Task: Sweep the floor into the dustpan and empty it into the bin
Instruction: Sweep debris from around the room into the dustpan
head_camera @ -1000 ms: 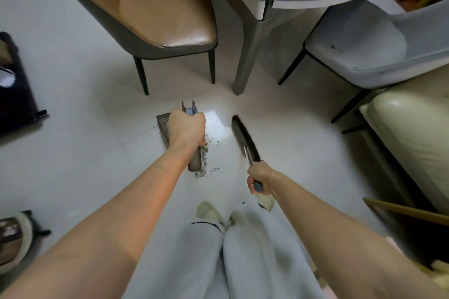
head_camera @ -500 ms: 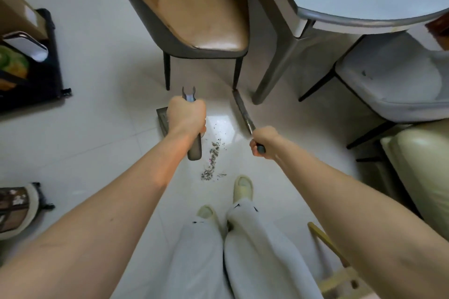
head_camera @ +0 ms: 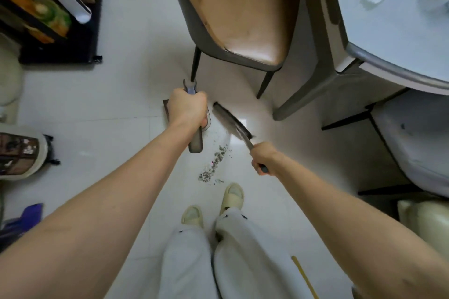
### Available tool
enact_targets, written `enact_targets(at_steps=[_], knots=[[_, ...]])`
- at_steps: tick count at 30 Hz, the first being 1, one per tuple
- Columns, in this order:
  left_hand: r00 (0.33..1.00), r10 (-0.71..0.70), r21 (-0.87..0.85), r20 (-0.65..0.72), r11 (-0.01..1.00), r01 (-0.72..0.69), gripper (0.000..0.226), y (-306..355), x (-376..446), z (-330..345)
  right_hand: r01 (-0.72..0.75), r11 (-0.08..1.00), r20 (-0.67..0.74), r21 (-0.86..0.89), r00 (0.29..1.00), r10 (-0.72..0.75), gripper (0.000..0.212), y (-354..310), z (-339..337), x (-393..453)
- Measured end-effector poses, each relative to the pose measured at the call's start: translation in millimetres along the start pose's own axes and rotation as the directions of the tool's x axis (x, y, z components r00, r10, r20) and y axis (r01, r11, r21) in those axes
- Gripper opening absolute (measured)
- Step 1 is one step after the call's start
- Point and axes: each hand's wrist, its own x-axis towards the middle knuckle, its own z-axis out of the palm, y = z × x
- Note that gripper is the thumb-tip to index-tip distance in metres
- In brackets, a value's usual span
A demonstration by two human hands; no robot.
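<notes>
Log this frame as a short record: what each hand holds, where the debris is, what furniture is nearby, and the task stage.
left hand: grips the dustpan handle
right hand: grips the broom handle
broom head: on the floor, right of the dustpan
debris: loose line on the white floor, between dustpan and slippers, not yet collected
nearby: tan chair, grey table
bin: cannot tell
stage: sweeping, nothing emptied yet

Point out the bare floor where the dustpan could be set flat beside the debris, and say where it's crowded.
Free: the white tiles left of the debris line, between the left hand holding the dustpan and the black rack. Crowded: beyond the broom head held by the right hand, among the tan chair legs and the table leg; slippers border it below.
</notes>
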Motion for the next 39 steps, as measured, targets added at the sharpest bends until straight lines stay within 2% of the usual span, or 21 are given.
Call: enact_targets(at_steps=[2, 5, 8, 11, 14, 17, 19, 22, 25, 27, 31, 35, 39], knots=[[1.000, -0.021, -0.040, -0.024, 0.999, 0.020, 0.024, 6.2, 1.8, 0.0, 0.079, 0.997, -0.013, -0.018, 0.997, -0.080, 0.022, -10.3, 0.5, -2.1], [0.997, -0.027, -0.089, -0.078, 0.996, 0.020, 0.027, 11.2, 10.0, -0.4, 0.228, 0.961, -0.041, -0.158, 0.971, -0.237, 0.033, -29.2, 5.6, 10.2], [0.992, -0.027, -0.140, -0.124, 0.990, 0.010, 0.028, 4.0, 21.4, 1.8, 0.284, 0.914, -0.103, -0.291, 0.940, -0.325, 0.040, -60.8, 4.2, 43.6], [0.987, -0.042, -0.168, -0.158, 0.986, 0.015, 0.018, -9.6, 34.5, 9.9, 0.293, 0.875, -0.128, -0.386, 0.922, -0.366, 0.037, -107.8, 0.6, 86.3], [0.983, -0.024, -0.188, -0.184, 0.982, -0.011, 0.010, -16.9, 52.1, 20.5, 0.287, 0.856, -0.097, -0.430, 0.928, -0.360, 0.033, -149.9, -0.6, 125.5], [0.980, -0.005, -0.163, -0.200, 0.986, -0.028, 0.009, -18.2, 64.0, 24.2, 0.329, 0.823, 0.057, -0.464, 0.938, -0.342, 0.038, -164.1, 4.9, 144.4], [0.980, 0.005, -0.137, -0.201, 0.990, -0.033, 0.011, -19.7, 69.4, 23.4, 0.320, 0.786, 0.107, -0.529, 0.944, -0.313, 0.040, -155.6, 9.7, 146.5], [0.977, 0.019, -0.084, -0.212, 0.996, -0.037, 0.010, -18.7, 71.8, 19.1, 0.251, 0.707, 0.096, -0.661, 0.963, -0.252, 0.039, -127.1, 11.2, 133.8], [0.976, 0.028, -0.074, -0.217, 0.996, -0.045, 0.008, -7.3, 68.5, 13.9, 0.211, 0.685, 0.099, -0.698, 0.975, -0.199, 0.042, -100.9, 4.4, 103.5], [0.974, 0.036, -0.083, -0.224, 0.995, -0.055, 0.010, 1.7, 60.3, 7.5, 0.209, 0.631, 0.133, -0.747, 0.977, -0.165, 0.041, -83.5, -1.0, 75.1], [0.976, 0.027, -0.091, -0.216, 0.995, -0.048, 0.012, 7.3, 41.3, -14.6, 0.164, 0.659, 0.163, -0.734, 0.985, -0.064, 0.038, -60.5, -11.4, 34.3], [0.971, 0.003, -0.145, -0.237, 0.989, -0.038, 0.016, 8.8, 14.3, -53.5, 0.254, 0.723, 0.217, -0.643, 0.965, -0.146, 0.036, -57.8, -23.3, -2.3], [0.969, -0.018, -0.195, -0.247, 0.980, -0.031, 0.023, 5.5, -7.7, -86.1, 0.222, 0.668, 0.119, -0.710, 0.973, -0.196, 0.030, -58.9, -0.1, -20.0]])
